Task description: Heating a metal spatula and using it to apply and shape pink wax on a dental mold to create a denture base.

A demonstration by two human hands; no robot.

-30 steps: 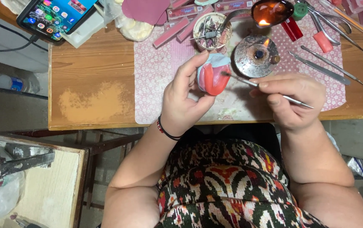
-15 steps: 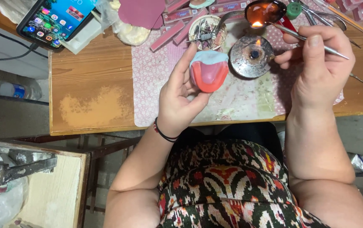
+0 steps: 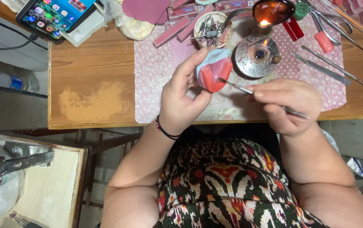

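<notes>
The left hand [image 3: 184, 98] is up over the near edge of the wooden table [image 3: 89, 80], fingers curled around a small blue and red model [image 3: 213, 71], gripping it from the side with the thumb underneath and the fingertips over the top. Across from it, the right hand [image 3: 286, 104] is pinched closed on a thin metal instrument [image 3: 261, 96], held like a pen, and its tip reaches leftward to touch the red face of the model. Both hands sit above a pink patterned mat [image 3: 160, 71] spread on the table. Just beyond the right hand, between it and the far edge, stands a round metal burner [image 3: 256, 55] with a small flame showing at its rim. Further out past that, a large spoon [image 3: 270, 12] holds something glowing orange. Beyond the left hand's fingertips is a little round dish [image 3: 212, 28] full of small metal bits, with pink wax sticks [image 3: 174, 31] lying just to its left. Off to the right of the right hand, several long steel tools [image 3: 326, 64] lie on the mat, apart from one another. Far to the left of the left hand, a phone [image 3: 55, 14] with a lit screen rests at the table's corner. A dark beaded bracelet [image 3: 163, 130] circles the left wrist.
</notes>
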